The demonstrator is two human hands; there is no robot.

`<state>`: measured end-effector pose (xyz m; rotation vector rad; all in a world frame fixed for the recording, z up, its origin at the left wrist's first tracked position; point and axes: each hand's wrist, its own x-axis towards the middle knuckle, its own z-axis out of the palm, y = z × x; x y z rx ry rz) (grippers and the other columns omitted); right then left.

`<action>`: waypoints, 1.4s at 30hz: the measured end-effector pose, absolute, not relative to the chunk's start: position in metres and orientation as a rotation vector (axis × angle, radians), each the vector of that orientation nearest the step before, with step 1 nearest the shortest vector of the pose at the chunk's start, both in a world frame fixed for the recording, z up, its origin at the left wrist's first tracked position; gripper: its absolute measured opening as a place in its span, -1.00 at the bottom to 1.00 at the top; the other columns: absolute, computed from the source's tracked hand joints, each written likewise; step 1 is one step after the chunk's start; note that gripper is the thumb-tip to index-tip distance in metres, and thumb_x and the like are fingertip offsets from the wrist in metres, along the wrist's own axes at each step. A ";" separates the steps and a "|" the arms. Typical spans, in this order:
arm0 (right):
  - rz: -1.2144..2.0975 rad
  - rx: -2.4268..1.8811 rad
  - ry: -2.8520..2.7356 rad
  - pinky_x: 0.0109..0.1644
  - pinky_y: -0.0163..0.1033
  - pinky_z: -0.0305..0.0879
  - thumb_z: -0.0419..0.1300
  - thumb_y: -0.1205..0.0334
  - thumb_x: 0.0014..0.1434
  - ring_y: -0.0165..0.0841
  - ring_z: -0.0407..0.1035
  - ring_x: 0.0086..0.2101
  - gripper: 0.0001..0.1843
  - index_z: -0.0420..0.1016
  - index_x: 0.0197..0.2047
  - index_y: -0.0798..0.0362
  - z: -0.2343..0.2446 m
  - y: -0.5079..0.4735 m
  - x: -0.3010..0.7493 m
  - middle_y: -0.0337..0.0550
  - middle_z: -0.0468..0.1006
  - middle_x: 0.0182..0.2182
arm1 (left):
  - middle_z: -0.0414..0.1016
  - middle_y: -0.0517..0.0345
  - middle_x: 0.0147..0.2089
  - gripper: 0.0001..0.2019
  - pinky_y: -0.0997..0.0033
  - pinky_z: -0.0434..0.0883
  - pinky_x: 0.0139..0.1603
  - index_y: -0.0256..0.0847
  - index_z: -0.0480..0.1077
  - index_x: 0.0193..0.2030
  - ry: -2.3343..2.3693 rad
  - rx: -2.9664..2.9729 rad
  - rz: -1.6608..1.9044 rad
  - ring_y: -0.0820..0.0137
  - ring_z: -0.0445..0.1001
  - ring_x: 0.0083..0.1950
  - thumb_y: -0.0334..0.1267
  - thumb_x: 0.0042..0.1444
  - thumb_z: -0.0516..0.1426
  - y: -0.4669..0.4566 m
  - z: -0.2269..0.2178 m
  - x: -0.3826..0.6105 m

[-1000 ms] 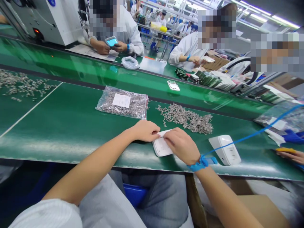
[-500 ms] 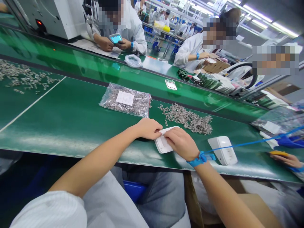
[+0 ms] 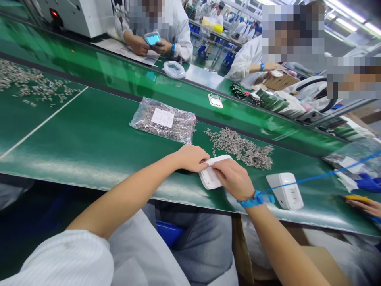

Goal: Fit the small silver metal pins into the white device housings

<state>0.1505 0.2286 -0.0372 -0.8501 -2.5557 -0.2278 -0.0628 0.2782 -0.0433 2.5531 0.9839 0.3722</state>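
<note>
A white plastic housing [image 3: 213, 182], shallow with rounded corners, lies tilted on the green bench in front of me. My left hand [image 3: 193, 157] is closed on its upper left edge, fingers curled under. Over the housing's inside, my right hand [image 3: 236, 178] is pinched, wearing a blue wrist strap [image 3: 250, 200]. A tiny grey sliver shows near its fingertips; what they hold is too small to make out. Just beyond the hands is a loose pile of small metal pieces [image 3: 241, 147]. A clear bag [image 3: 163, 120] of similar pieces, with a white label, lies to the left.
A white device with slots [image 3: 288, 191] stands at right, behind a blue cord [image 3: 324, 177]. More metal pieces [image 3: 32, 83] lie far left. A lower green belt [image 3: 119, 85] carries another white housing [image 3: 215, 101]. Co-workers sit opposite; another person's hand [image 3: 364, 205] is at far right.
The whole view has shifted slightly, so most things sit a little further right. Both hands stay at the housing, with the right fingertips still over its inside.
</note>
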 end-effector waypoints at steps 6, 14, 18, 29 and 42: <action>-0.233 -0.847 -2.718 -0.13 -0.09 0.29 0.02 0.40 0.36 -0.17 0.35 -0.23 -0.85 0.42 -0.14 0.12 -0.028 0.235 0.147 0.00 0.52 -0.28 | 0.52 0.17 -0.33 -0.77 0.37 0.03 -0.46 -0.18 0.35 -0.45 1.012 2.557 0.354 0.32 0.45 -0.30 -0.13 0.16 0.06 0.277 -0.041 -0.062; -0.239 -0.760 -2.779 -0.13 -0.08 0.28 0.00 0.39 0.37 -0.16 0.32 -0.22 -0.85 0.36 -0.07 0.14 -0.021 0.240 0.150 0.05 0.50 -0.22 | 0.51 0.19 -0.35 -0.77 0.38 0.02 -0.47 -0.18 0.34 -0.45 0.989 2.543 0.355 0.34 0.44 -0.33 -0.13 0.15 0.07 0.278 -0.042 -0.062; -0.213 -0.733 -2.751 -0.15 -0.09 0.29 0.01 0.42 0.36 -0.17 0.33 -0.23 -0.84 0.34 -0.03 0.15 -0.020 0.242 0.151 0.04 0.50 -0.22 | 0.50 0.18 -0.36 -0.78 0.38 0.02 -0.47 -0.19 0.33 -0.45 0.987 2.540 0.355 0.35 0.43 -0.34 -0.14 0.15 0.07 0.279 -0.042 -0.063; -0.110 -0.866 -2.691 -0.20 -0.14 0.21 0.04 0.42 0.30 -0.21 0.34 -0.26 -0.88 0.35 -0.15 0.07 -0.027 0.240 0.151 -0.07 0.52 -0.26 | 0.46 0.19 -0.39 -0.76 0.37 0.04 -0.45 -0.19 0.29 -0.48 1.013 2.534 0.364 0.35 0.40 -0.34 -0.15 0.15 0.07 0.278 -0.039 -0.063; 0.085 -1.254 -2.565 -0.33 -0.24 0.27 0.07 0.40 0.09 -0.28 0.43 -0.40 -0.80 0.23 -0.19 0.00 -0.010 0.251 0.128 -0.21 0.50 -0.39 | 0.52 0.20 -0.17 -0.87 0.45 0.24 -0.26 -0.16 0.48 -0.22 0.949 2.455 0.603 0.38 0.47 -0.14 -0.32 0.17 0.10 0.292 -0.053 -0.070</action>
